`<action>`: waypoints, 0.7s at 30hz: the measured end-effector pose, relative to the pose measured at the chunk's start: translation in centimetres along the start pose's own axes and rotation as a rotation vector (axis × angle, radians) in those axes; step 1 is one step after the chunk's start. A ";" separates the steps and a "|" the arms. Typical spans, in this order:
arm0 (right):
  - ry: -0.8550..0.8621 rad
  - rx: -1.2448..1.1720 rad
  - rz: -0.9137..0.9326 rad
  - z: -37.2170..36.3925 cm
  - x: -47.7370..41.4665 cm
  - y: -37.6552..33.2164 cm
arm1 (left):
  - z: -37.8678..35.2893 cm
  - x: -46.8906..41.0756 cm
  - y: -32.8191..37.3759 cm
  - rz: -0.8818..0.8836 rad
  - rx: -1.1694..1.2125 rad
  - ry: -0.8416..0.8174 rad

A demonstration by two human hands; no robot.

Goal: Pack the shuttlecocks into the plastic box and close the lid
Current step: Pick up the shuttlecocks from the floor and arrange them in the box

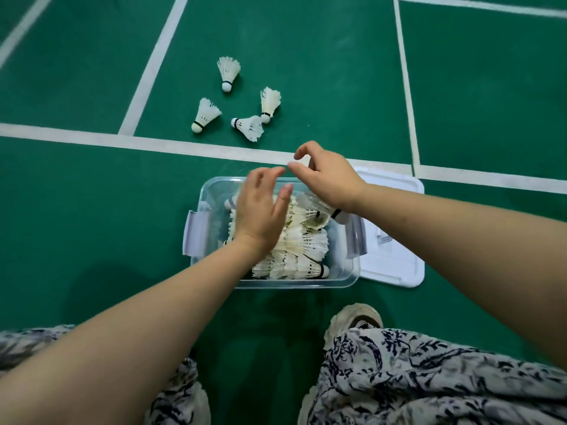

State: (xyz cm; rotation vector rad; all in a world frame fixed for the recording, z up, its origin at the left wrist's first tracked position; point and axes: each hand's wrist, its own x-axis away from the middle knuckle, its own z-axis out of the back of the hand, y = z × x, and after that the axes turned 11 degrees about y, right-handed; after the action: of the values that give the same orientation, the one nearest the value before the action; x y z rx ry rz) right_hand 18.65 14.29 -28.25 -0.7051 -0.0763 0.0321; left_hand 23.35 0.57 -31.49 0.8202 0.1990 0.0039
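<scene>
A clear plastic box point(211, 191) stands on the green floor, holding several white feather shuttlecocks point(302, 256) laid on their sides. My left hand point(260, 210) hovers flat over the pile, fingers spread, holding nothing. My right hand point(328, 176) is above the box's far right corner, fingers curled and apart. Under its wrist a shuttlecock point(322, 207) rests on the box's right rim; whether the hand touches it is unclear. Several loose shuttlecocks point(248, 125) lie on the floor beyond the box. The white lid point(395, 262) lies flat to the right of the box.
White court lines point(153, 145) cross the green floor just behind the box. My knees in patterned cloth point(429, 378) and a pale shoe point(356, 320) are close in front of the box.
</scene>
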 end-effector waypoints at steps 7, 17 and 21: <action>0.102 -0.167 0.020 1.1 -1.2 -2.2 | 0.8 -1.0 4.0 0.097 0.043 -0.138; 0.113 -0.181 0.130 0.5 -1.6 -5.1 | 6.3 -1.4 -1.2 0.308 0.036 0.155; 0.108 -0.146 0.101 0.7 -2.4 -4.9 | 6.5 0.2 -3.3 0.195 -0.251 0.152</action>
State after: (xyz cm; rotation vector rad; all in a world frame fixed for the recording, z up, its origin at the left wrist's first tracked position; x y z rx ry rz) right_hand 16.26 10.86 -24.67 -0.8546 0.0612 0.0862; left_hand 24.50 -6.39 -29.60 0.5860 0.2560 0.2704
